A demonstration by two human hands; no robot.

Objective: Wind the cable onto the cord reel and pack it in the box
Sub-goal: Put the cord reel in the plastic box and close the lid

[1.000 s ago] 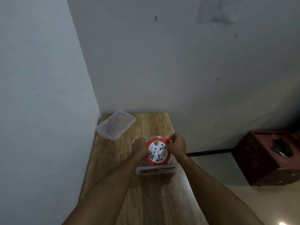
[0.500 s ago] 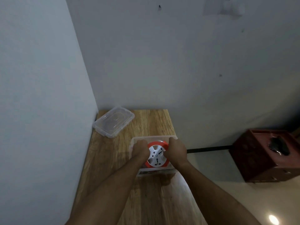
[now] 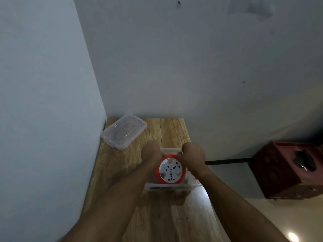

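Observation:
The cord reel (image 3: pixel 170 171), orange with a white socket face, lies flat inside a clear plastic box (image 3: pixel 168 187) on the wooden table (image 3: pixel 157 215). My left hand (image 3: pixel 151 154) curls over the reel's far left rim. My right hand (image 3: pixel 192 157) grips the reel's far right rim at the box's back wall. The cable itself is not visible; the reel's sides are hidden by the box and my hands.
The box's clear lid (image 3: pixel 124 133) lies upside down at the table's far left corner against the walls. A dark red crate (image 3: pixel 290 170) stands on the floor to the right, with a black bar (image 3: pixel 227 161) running from it towards the table's right edge.
The reel has gone from being held above the box to lying down inside it. Both hands moved forward over its far rim.

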